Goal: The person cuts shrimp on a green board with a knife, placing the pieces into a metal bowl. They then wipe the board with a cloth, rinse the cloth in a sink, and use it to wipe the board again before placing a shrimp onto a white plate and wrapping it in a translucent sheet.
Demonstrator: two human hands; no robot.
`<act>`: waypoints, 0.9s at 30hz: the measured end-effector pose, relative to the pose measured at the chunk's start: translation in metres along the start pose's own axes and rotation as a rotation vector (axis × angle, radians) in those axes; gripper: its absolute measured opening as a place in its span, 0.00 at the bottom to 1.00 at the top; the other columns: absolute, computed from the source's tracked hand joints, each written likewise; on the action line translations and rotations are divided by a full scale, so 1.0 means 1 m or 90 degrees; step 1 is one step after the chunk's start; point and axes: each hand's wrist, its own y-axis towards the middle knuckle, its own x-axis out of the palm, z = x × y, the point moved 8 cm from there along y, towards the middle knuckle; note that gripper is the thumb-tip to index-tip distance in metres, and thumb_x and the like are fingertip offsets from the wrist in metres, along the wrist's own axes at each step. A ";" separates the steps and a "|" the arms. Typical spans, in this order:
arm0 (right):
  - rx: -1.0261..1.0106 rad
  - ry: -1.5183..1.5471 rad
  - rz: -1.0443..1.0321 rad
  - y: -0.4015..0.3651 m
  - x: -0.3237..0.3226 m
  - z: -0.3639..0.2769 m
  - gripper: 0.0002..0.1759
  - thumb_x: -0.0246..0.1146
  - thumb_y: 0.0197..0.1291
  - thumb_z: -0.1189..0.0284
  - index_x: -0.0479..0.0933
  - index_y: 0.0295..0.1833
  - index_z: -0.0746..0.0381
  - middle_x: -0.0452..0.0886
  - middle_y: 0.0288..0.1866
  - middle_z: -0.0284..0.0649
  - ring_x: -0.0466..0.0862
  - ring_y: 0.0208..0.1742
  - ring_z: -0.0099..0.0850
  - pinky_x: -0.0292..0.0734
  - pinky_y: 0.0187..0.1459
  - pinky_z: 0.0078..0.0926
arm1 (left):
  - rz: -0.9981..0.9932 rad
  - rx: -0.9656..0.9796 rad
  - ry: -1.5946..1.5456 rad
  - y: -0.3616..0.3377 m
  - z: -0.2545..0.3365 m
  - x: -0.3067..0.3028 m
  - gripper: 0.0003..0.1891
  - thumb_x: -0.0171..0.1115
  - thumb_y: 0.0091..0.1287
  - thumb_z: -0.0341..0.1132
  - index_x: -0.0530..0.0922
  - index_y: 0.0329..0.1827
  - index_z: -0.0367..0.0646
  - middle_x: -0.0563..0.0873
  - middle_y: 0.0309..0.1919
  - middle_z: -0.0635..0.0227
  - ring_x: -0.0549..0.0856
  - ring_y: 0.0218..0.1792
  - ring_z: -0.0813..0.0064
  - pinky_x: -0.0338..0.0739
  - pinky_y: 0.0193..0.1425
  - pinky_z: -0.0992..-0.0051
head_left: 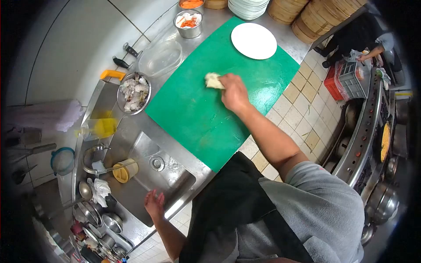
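Note:
My right hand is closed on a pale, crumpled cloth pressed to the large green cutting board. Wet streaks shine on the board's surface. A white oval plate rests at the board's far end, beyond the cloth. Over the near edge of the sink hangs my left hand, holding nothing, its fingers loosely bent and apart. A steel bowl of raw shrimp stands beside the board's left edge, close to a clear plastic container.
Knives lie by the wall. Behind the board are a tin of orange and white pieces, stacked plates and bamboo steamers. A yellow tub sits in the sink. At right, another person bends over crates.

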 end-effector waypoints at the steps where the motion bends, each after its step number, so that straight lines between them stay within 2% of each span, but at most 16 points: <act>1: -0.002 0.005 -0.002 0.005 -0.004 0.000 0.17 0.63 0.52 0.81 0.82 0.50 0.62 0.83 0.48 0.51 0.80 0.49 0.54 0.77 0.50 0.51 | 0.007 -0.013 -0.006 -0.002 -0.004 -0.008 0.11 0.62 0.73 0.38 0.75 0.54 0.46 0.85 0.54 0.63 0.88 0.39 0.59 0.85 0.43 0.66; 3: 0.054 0.042 0.019 0.034 -0.022 0.011 0.20 0.65 0.52 0.82 0.82 0.52 0.60 0.83 0.51 0.49 0.81 0.52 0.53 0.77 0.54 0.49 | 0.032 0.011 -0.017 -0.014 0.002 -0.014 0.11 0.61 0.74 0.39 0.75 0.54 0.47 0.85 0.54 0.63 0.88 0.40 0.59 0.85 0.43 0.66; 6: 0.082 -0.134 0.024 0.066 -0.031 0.033 0.14 0.62 0.57 0.78 0.82 0.49 0.60 0.83 0.49 0.49 0.81 0.49 0.53 0.77 0.51 0.49 | 0.048 0.039 -0.026 -0.035 0.013 -0.021 0.11 0.61 0.75 0.40 0.75 0.54 0.48 0.85 0.54 0.63 0.88 0.40 0.59 0.86 0.43 0.66; 8: 0.073 -0.154 0.052 0.033 0.012 0.002 0.15 0.59 0.54 0.79 0.82 0.47 0.60 0.83 0.48 0.48 0.80 0.48 0.52 0.77 0.49 0.51 | 0.020 0.061 -0.027 -0.044 0.023 -0.011 0.12 0.61 0.76 0.42 0.75 0.55 0.47 0.85 0.54 0.62 0.88 0.40 0.59 0.85 0.43 0.66; 10: -0.061 -0.005 0.069 -0.020 0.062 -0.059 0.14 0.61 0.53 0.77 0.84 0.44 0.56 0.83 0.45 0.45 0.81 0.46 0.49 0.77 0.46 0.47 | -0.010 0.067 -0.008 -0.039 0.027 0.002 0.12 0.62 0.75 0.41 0.74 0.55 0.48 0.84 0.55 0.62 0.88 0.41 0.57 0.85 0.44 0.65; 12: -0.071 0.146 -0.186 -0.055 0.073 -0.128 0.22 0.59 0.51 0.84 0.85 0.52 0.57 0.85 0.48 0.49 0.82 0.53 0.49 0.78 0.58 0.44 | -0.072 0.082 0.050 -0.029 0.029 0.013 0.13 0.65 0.73 0.40 0.74 0.55 0.48 0.85 0.55 0.62 0.88 0.40 0.56 0.85 0.45 0.65; 13: -0.071 0.146 -0.178 -0.053 0.066 -0.129 0.22 0.59 0.51 0.84 0.85 0.52 0.57 0.85 0.48 0.49 0.82 0.53 0.49 0.78 0.58 0.44 | -0.077 0.088 0.051 -0.028 0.032 0.009 0.13 0.65 0.73 0.40 0.74 0.55 0.48 0.85 0.55 0.62 0.88 0.40 0.56 0.85 0.45 0.65; 15: 0.085 0.380 -0.151 -0.044 0.049 -0.095 0.29 0.63 0.50 0.84 0.83 0.60 0.54 0.84 0.54 0.49 0.81 0.60 0.48 0.76 0.63 0.44 | -0.062 0.085 0.069 -0.029 0.031 -0.006 0.12 0.64 0.74 0.40 0.75 0.55 0.50 0.85 0.54 0.63 0.89 0.40 0.57 0.85 0.44 0.66; 16: 0.172 0.390 -0.168 -0.027 0.012 -0.069 0.30 0.62 0.51 0.85 0.80 0.63 0.58 0.82 0.62 0.51 0.82 0.63 0.43 0.77 0.64 0.39 | -0.065 0.086 0.067 -0.030 0.027 -0.023 0.12 0.64 0.74 0.40 0.75 0.55 0.50 0.85 0.54 0.63 0.89 0.40 0.57 0.85 0.44 0.66; 17: 0.229 0.372 -0.134 -0.013 -0.031 -0.044 0.30 0.62 0.53 0.84 0.79 0.65 0.60 0.84 0.61 0.49 0.87 0.55 0.43 0.84 0.55 0.36 | -0.039 0.088 0.055 -0.034 0.020 -0.049 0.12 0.64 0.74 0.40 0.75 0.55 0.50 0.85 0.53 0.63 0.89 0.40 0.58 0.85 0.44 0.66; 18: 0.164 0.290 -0.084 -0.002 -0.051 0.008 0.29 0.62 0.56 0.81 0.78 0.66 0.60 0.87 0.57 0.47 0.90 0.48 0.42 0.86 0.48 0.36 | -0.013 0.089 0.040 -0.035 0.011 -0.071 0.13 0.64 0.73 0.41 0.75 0.56 0.51 0.86 0.53 0.63 0.89 0.40 0.58 0.85 0.44 0.65; 20: 0.312 0.060 -0.067 0.002 -0.091 0.078 0.25 0.60 0.60 0.77 0.79 0.64 0.60 0.89 0.51 0.49 0.90 0.47 0.41 0.86 0.48 0.39 | 0.018 0.070 0.038 -0.047 -0.001 -0.105 0.13 0.65 0.74 0.40 0.75 0.56 0.48 0.86 0.52 0.63 0.89 0.39 0.61 0.85 0.41 0.68; 21: 0.392 -0.073 -0.053 -0.009 -0.078 0.125 0.19 0.59 0.60 0.75 0.80 0.58 0.62 0.87 0.51 0.52 0.88 0.49 0.49 0.84 0.50 0.45 | 0.048 0.056 0.043 -0.054 -0.006 -0.124 0.13 0.65 0.74 0.40 0.75 0.55 0.46 0.86 0.51 0.63 0.89 0.37 0.64 0.85 0.38 0.72; 24: 0.299 -0.077 0.135 -0.066 -0.012 0.045 0.12 0.58 0.60 0.73 0.79 0.48 0.63 0.82 0.46 0.57 0.82 0.49 0.57 0.76 0.48 0.56 | 0.031 0.052 -0.003 -0.048 -0.014 -0.151 0.12 0.65 0.74 0.39 0.75 0.54 0.47 0.86 0.51 0.63 0.89 0.37 0.65 0.85 0.38 0.72; 26: 0.170 -0.227 0.049 -0.107 0.047 -0.083 0.14 0.62 0.53 0.75 0.80 0.47 0.59 0.82 0.46 0.51 0.79 0.53 0.50 0.74 0.49 0.53 | 0.036 0.050 0.000 -0.041 -0.015 -0.161 0.11 0.64 0.74 0.38 0.76 0.54 0.47 0.86 0.51 0.63 0.89 0.37 0.65 0.85 0.38 0.72; 27: 0.157 -0.106 -0.021 -0.122 0.074 -0.125 0.19 0.65 0.48 0.79 0.78 0.50 0.62 0.82 0.47 0.53 0.80 0.52 0.53 0.76 0.56 0.49 | -0.021 0.108 0.009 -0.035 -0.005 -0.152 0.12 0.64 0.74 0.39 0.76 0.54 0.46 0.86 0.52 0.63 0.89 0.37 0.65 0.85 0.39 0.71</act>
